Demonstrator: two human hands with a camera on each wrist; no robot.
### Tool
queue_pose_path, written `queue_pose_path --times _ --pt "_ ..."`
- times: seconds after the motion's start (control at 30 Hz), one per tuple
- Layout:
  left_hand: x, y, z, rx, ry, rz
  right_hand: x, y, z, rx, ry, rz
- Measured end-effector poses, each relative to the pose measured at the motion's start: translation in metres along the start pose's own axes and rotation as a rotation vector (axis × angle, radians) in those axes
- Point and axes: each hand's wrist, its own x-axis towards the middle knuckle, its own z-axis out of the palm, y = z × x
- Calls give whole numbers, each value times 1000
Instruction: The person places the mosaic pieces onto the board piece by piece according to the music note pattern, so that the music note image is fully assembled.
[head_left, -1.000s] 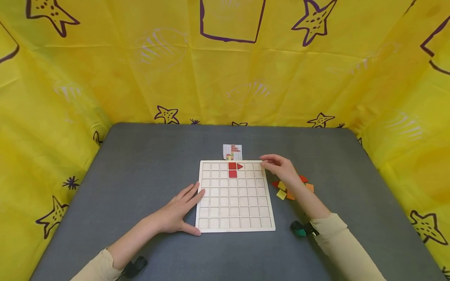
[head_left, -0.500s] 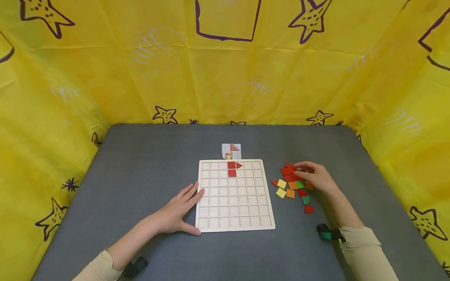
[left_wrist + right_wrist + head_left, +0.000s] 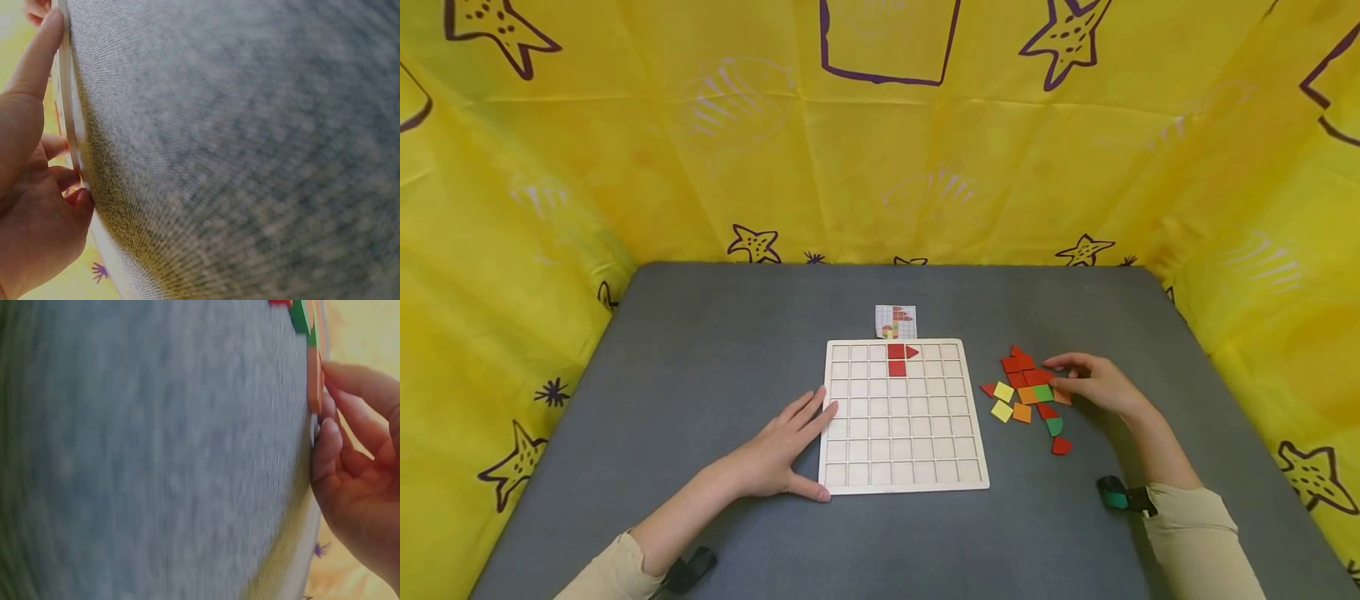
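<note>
A pale gridded board lies mid-table, bearing two red square tiles and a red triangular tile near its top edge. My left hand rests along the board's left edge, fingers spread and fingertips on the rim; the left wrist view shows that hand beside the edge. At the right side of a loose group of tiles, my right hand has thumb and index finger apart. They are close to the red tiles and an orange tile; a firm hold is not visible.
A small printed card with a coloured pattern lies behind the board. Yellow tiles, green ones and more red and orange ones lie right of the board. A yellow patterned cloth surrounds the grey table.
My right hand has moved from the board's top right corner to the tiles, then a little further right along them. My left hand stays at the board's edge.
</note>
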Motion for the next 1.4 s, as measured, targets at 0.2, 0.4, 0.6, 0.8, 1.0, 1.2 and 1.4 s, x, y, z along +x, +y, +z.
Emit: queue_pose_path --times 0.2,0.4,0.6,0.8,1.0,1.2,1.4 --pt "2 -1 1 9 -2 -15 -1 -1 -2 1 -17 24" --pt "2 0 2 7 -4 -24 3 -4 5 -69 19 -12" --pt "2 0 2 4 6 -9 6 -6 11 -137 41 -27" --pt "1 0 2 3 12 3 7 -7 12 -144 40 -34" --pt "2 0 1 2 10 11 8 -10 12 -170 96 -30" --pt "1 1 1 -5 2 1 13 -23 19 15 138 55" --pt "1 0 1 -4 3 -1 25 -49 44 257 160 15"
